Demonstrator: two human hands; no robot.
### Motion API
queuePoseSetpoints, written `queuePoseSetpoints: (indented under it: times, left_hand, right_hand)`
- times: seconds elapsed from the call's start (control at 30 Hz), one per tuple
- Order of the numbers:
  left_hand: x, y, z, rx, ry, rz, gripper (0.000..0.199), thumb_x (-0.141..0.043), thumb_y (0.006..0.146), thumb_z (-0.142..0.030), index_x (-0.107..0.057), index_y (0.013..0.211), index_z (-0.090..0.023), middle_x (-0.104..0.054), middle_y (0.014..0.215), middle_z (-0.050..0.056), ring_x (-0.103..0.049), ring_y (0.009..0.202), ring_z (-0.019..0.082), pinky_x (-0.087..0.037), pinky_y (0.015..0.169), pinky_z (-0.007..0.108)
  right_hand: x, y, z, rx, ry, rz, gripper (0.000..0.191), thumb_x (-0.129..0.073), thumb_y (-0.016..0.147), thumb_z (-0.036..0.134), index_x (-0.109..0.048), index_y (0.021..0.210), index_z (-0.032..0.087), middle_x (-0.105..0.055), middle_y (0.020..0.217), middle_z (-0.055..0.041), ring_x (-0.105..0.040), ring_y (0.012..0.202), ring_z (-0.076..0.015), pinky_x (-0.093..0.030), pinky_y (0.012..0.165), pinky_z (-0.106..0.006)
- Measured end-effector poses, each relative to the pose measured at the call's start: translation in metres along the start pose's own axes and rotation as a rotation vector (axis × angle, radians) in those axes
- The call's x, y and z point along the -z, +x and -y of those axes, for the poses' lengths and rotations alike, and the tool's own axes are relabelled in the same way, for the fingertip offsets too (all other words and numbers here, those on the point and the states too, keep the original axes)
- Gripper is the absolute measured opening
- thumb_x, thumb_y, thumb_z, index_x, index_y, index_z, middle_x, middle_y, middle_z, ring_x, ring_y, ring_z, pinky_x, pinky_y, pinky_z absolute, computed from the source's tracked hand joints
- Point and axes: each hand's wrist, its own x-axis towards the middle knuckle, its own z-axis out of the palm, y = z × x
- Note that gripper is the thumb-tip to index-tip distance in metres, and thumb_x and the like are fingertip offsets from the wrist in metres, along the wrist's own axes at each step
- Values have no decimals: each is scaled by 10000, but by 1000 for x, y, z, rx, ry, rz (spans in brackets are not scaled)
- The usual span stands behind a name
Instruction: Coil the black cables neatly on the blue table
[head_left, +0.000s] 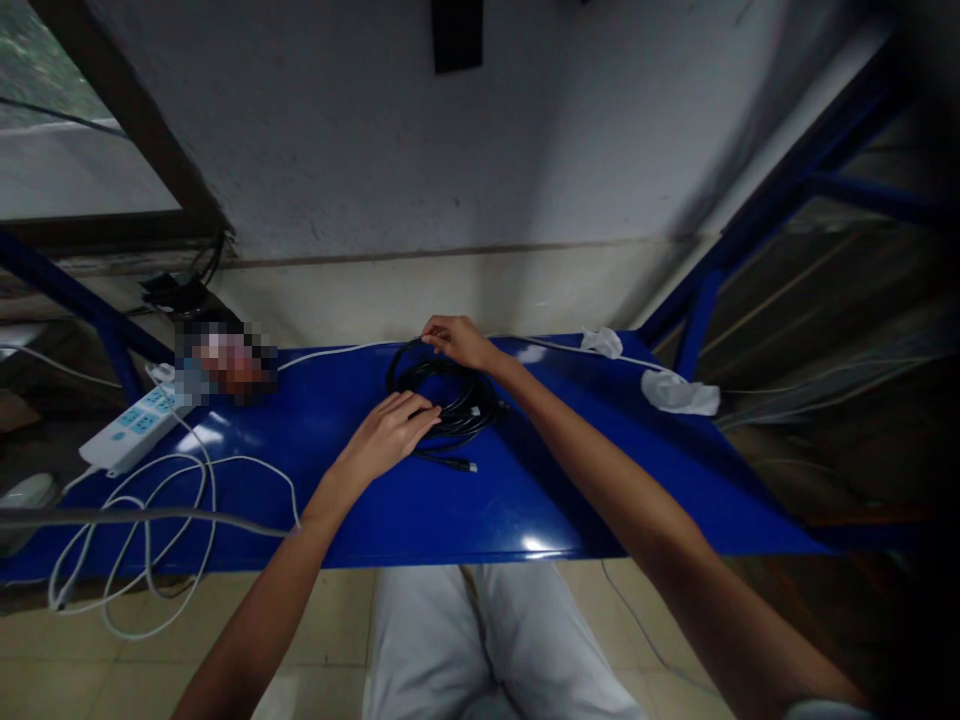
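A coiled black cable (469,428) lies in several loops on the blue shelf (465,520). One of its plugs (465,466), with a light metal tip, points right at the near side of the coil. At the coil's near left, my left hand (391,430) is closed over the loops, fingers together; part of its grip is hidden. My right hand (459,342) pinches the cable at the far edge of the coil, with thumb and fingertips together.
A white power strip (142,425) and looping white cord (214,490) are on the left, beside a blurred patch (225,362). Crumpled white plastic pieces (679,393) lie at the right. A wall (375,150) stands behind, with blue frame posts (697,320) at the sides.
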Motion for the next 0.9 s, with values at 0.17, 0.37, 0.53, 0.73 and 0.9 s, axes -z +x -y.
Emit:
queuePoseSetpoints:
  times: [0.17,0.37,0.53,0.73,0.9]
  left_hand:
    - [-19,-11,7,148,-129,28,246,-549,1140,-252,-738,1274,-169,-762,1179,113,-724,1091,237,-588,1014,453]
    - [-8,-13,13,340,-156,-53,340,-617,1111,-435,-742,1359,-240,-727,1367,122,-633,1303,290,-486,1128,511]
    - [-22,-17,44,827,-365,-187,649,-390,1143,-624,-544,1607,-197,-489,1687,194,-415,1613,321,-284,1344,557]
    - [-49,0,33,1054,-670,-175,792,-353,1102,-743,-458,1657,-188,-392,1765,183,-324,1677,304,-208,1392,504]
    - [-67,31,8,1080,-753,-150,783,-372,1105,-721,-392,1674,-184,-338,1790,181,-294,1688,300,-195,1399,501]
  right_hand:
    - [-15,-16,-19,61,-281,120,248,-658,1065,310,-765,1230,159,-805,1234,-151,-750,1135,-284,-544,1032,-399]
    - [-9,-44,-13,40,-213,63,545,-647,1047,636,-720,1426,250,-731,1414,-137,-668,1337,-328,-487,1211,-523]
    - [-6,-79,-15,-84,-63,-111,582,-526,1091,683,-693,1466,271,-691,1507,-130,-608,1449,-329,-416,1293,-579]
    - [-9,-92,-29,-156,138,-135,557,-710,1027,571,-687,1453,213,-703,1494,-150,-676,1384,-312,-499,1243,-545]
    - [22,-98,-47,-172,119,-120,573,-877,873,326,-699,1396,170,-735,1417,-178,-708,1320,-334,-520,1217,-572]
